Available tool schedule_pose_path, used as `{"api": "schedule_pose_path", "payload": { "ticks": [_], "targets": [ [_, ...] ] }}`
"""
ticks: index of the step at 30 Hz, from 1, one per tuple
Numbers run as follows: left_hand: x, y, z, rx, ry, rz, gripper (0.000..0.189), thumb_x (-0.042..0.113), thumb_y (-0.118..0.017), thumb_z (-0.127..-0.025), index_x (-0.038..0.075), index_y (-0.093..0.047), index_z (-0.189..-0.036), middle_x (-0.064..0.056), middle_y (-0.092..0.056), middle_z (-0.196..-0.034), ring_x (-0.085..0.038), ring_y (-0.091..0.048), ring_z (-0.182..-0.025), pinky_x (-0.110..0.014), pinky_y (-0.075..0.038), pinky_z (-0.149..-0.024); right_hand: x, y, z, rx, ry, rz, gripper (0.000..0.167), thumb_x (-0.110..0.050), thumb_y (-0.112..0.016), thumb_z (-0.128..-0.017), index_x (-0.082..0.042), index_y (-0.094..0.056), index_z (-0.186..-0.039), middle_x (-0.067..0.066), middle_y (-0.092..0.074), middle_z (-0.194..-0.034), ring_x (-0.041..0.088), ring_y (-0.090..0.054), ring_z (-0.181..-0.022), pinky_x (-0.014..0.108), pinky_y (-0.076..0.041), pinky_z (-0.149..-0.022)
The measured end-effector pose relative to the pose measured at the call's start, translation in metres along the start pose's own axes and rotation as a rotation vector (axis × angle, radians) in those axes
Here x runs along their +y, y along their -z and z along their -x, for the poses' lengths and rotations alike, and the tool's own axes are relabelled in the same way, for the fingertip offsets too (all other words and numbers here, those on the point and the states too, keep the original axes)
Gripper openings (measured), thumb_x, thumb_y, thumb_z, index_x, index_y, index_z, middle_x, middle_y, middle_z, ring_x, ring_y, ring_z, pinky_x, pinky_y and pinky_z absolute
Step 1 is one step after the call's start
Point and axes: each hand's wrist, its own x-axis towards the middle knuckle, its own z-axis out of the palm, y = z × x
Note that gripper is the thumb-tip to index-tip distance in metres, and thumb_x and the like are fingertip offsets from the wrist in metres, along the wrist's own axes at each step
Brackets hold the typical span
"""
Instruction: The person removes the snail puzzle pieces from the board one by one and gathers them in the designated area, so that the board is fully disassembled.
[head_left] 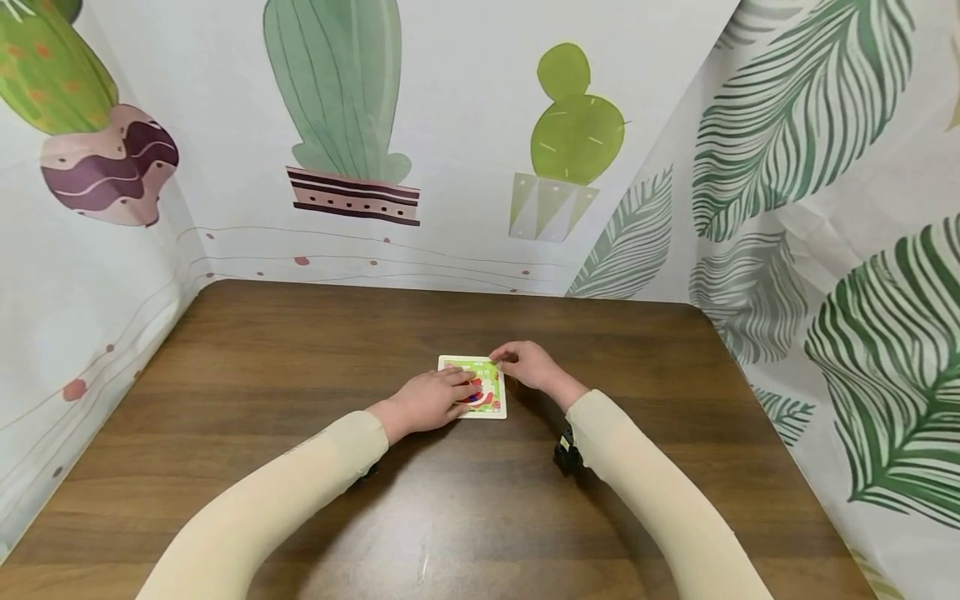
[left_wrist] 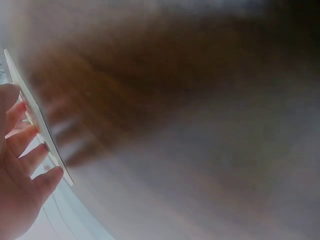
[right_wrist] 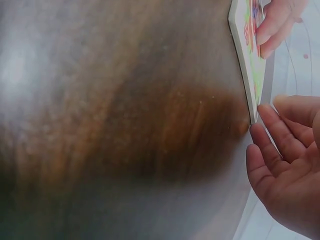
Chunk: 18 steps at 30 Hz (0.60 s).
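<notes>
Board (head_left: 491,385) lies flat on wood table (head_left: 637,350), near the middle; pale border, green and red print. Left hand (head_left: 429,402) rests over its left part, fingers extended and slightly spread on the print. Right hand (head_left: 529,365) at far right corner, relaxed and uncurled, fingertips touching the edge. Cactus-print wall (head_left: 465,125) behind.

No words, labels or brands can be read in any view; no numbers either.
</notes>
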Motion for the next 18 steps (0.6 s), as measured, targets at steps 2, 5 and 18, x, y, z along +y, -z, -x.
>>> {"api": "schedule_pose_path", "payload": {
  "ticks": [2,5,18],
  "targets": [
    [-0.0006,-0.0002,0.0002,0.003,-0.005,-0.002,0.043,0.029,-0.061,-0.102,0.014,-0.062,-0.143,-0.010,-0.054,-0.155,-0.032,-0.051,-0.145,-0.048,-0.046,-0.117,-0.0017,0.0004,0.0003,-0.002,-0.001,0.010,0.025,-0.010,-0.060,-0.100,-0.002,-0.073,-0.121,0.017,-0.074,-0.123,0.029,-0.066,-0.112,0.045,-0.053,-0.102],
    [-0.0015,0.0006,0.0007,0.006,-0.015,-0.006,0.044,0.030,-0.061,-0.102,0.015,-0.062,-0.143,-0.010,-0.055,-0.155,-0.032,-0.052,-0.144,-0.046,-0.045,-0.117,-0.0033,0.0009,0.0005,0.000,0.018,0.051,0.025,-0.009,-0.060,-0.100,-0.002,-0.074,-0.120,0.017,-0.074,-0.122,0.030,-0.067,-0.115,0.046,-0.053,-0.104],
    [-0.0023,0.0060,0.0033,0.012,-0.031,-0.029,0.044,0.032,-0.062,-0.102,0.017,-0.063,-0.143,-0.007,-0.057,-0.153,-0.031,-0.055,-0.141,-0.043,-0.047,-0.116,-0.0025,0.0038,-0.0009,-0.027,0.117,0.249,0.024,-0.008,-0.060,-0.100,-0.005,-0.076,-0.117,0.013,-0.076,-0.122,0.029,-0.070,-0.117,0.046,-0.053,-0.106]
  ]
}}
